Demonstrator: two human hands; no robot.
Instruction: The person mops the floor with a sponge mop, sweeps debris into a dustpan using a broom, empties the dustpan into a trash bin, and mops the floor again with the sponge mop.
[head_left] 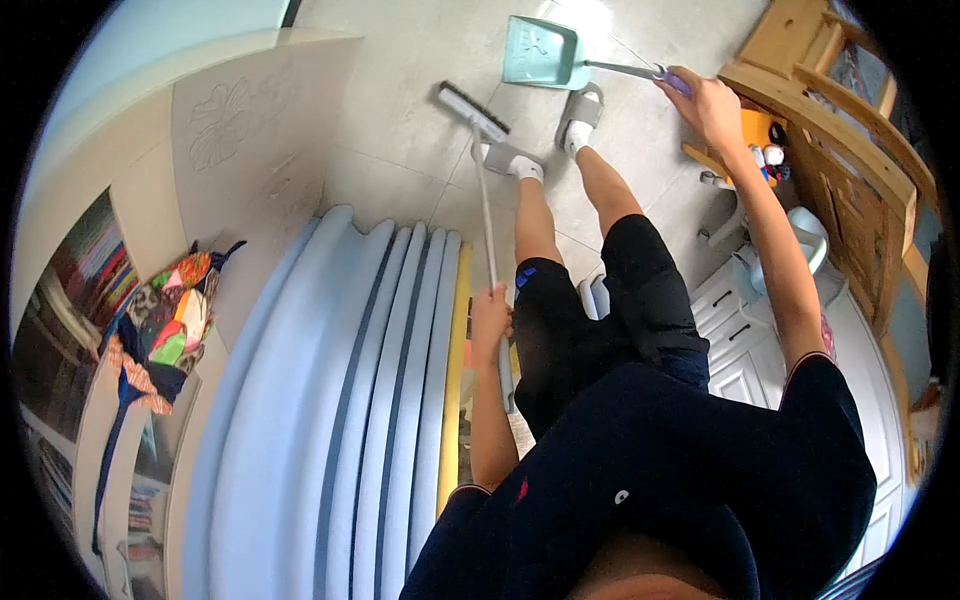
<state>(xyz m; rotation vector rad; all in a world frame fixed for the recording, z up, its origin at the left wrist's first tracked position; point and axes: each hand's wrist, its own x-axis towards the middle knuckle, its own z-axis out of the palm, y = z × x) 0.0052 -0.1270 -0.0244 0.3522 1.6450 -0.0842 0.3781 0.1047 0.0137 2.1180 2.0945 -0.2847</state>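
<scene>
My left hand [491, 318] is closed round the long grey handle of a broom [474, 112], low beside my thigh. The broom's head, with dark bristles, lies on the tiled floor just ahead of my left foot. My right hand [708, 108] is stretched forward and closed on the purple grip of a dustpan [545, 53]. The dustpan is pale green with a grey handle, and it is in front of my right foot. Broom head and dustpan are apart. Any dirt on the floor or in the pan is too small to make out.
Light blue padded panels [290, 400] stand along my left. Beyond them are a shelf of books [95, 260] and a colourful fabric item [175, 320]. To my right are a wooden bed frame [850, 180], a wheeled chair base [725, 215] and white drawers [735, 330]. Grey slippers [582, 108] are on my feet.
</scene>
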